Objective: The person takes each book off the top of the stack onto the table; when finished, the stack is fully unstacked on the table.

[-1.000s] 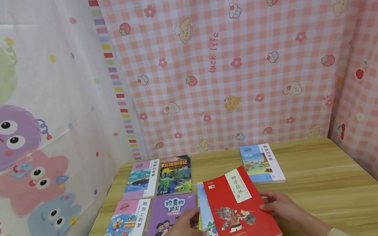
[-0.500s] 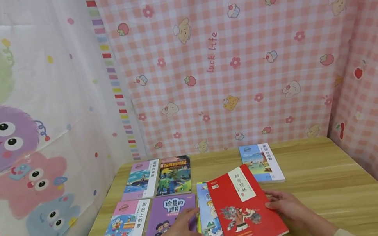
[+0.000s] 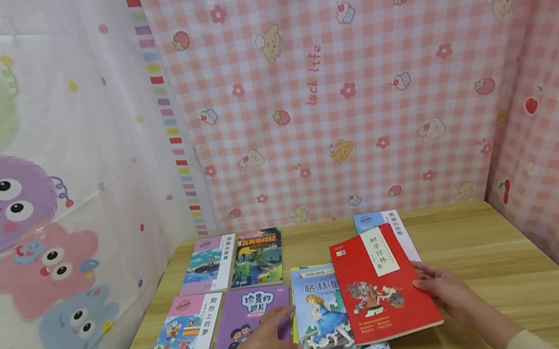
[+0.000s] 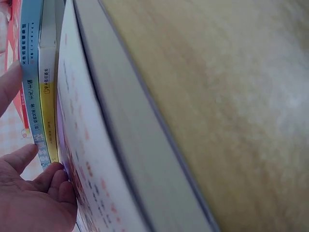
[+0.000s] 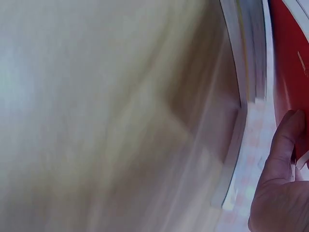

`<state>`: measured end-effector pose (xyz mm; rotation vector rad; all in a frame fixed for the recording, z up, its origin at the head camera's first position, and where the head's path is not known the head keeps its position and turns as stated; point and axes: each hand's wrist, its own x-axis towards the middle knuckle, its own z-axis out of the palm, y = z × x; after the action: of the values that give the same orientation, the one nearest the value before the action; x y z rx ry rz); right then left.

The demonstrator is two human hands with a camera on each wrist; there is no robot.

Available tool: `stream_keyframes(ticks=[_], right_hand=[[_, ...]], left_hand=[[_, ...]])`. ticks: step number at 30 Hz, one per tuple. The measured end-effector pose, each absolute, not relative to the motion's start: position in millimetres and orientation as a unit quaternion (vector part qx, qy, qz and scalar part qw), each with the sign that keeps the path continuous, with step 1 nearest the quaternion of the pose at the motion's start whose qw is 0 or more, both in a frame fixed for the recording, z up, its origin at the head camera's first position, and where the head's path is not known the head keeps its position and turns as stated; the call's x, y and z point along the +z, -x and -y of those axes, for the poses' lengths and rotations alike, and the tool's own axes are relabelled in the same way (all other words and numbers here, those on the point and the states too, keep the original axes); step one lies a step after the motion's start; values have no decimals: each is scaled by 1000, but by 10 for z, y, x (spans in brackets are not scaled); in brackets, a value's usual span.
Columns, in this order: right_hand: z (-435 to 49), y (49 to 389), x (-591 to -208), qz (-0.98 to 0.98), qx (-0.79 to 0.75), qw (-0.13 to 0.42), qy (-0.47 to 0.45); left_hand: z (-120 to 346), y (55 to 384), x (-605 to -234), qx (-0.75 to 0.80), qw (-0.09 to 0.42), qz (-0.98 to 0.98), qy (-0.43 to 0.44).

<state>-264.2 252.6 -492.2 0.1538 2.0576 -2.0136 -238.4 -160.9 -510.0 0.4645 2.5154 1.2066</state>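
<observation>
My right hand [image 3: 455, 295] grips a red book [image 3: 388, 280] by its right edge, thumb on the cover and fingers underneath. The red book is tilted over the stack and overlaps the light-blue book [image 3: 376, 219] behind it. Below lies a stack topped by a blue picture-cover book [image 3: 323, 314] with a girl in a blue dress. My left hand [image 3: 266, 342] rests at the stack's left side, over the purple book [image 3: 230, 326]. In the left wrist view, fingertips touch the blue spine [image 4: 33, 92], with a yellow-and-white spine [image 4: 48, 96] beneath it.
Left of the purple book lies a pink-and-white book [image 3: 180, 344]. Farther back are another pink-and-white book [image 3: 209, 264] and a dark green picture book [image 3: 257, 259]. The wooden table [image 3: 484, 266] meets a pink checked curtain [image 3: 377, 116] behind and a white patterned one [image 3: 112, 131] at left.
My right hand has lifted the red book off the stack and moved it right and away from me, uncovering the blue book. The left hand has stayed at the stack's left side.
</observation>
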Motion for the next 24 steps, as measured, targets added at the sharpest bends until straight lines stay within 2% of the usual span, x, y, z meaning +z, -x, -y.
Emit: stream_keyframes(ticks=[12, 24], right_hand=[[-3077, 2808, -4813, -737, -664, 106, -58], [-3651, 3018, -4900, -734, -670, 84, -70]], left_hand=[[1627, 2375, -5081, 427, 161, -876, -154], [1663, 2370, -5103, 433, 169, -875, -139]])
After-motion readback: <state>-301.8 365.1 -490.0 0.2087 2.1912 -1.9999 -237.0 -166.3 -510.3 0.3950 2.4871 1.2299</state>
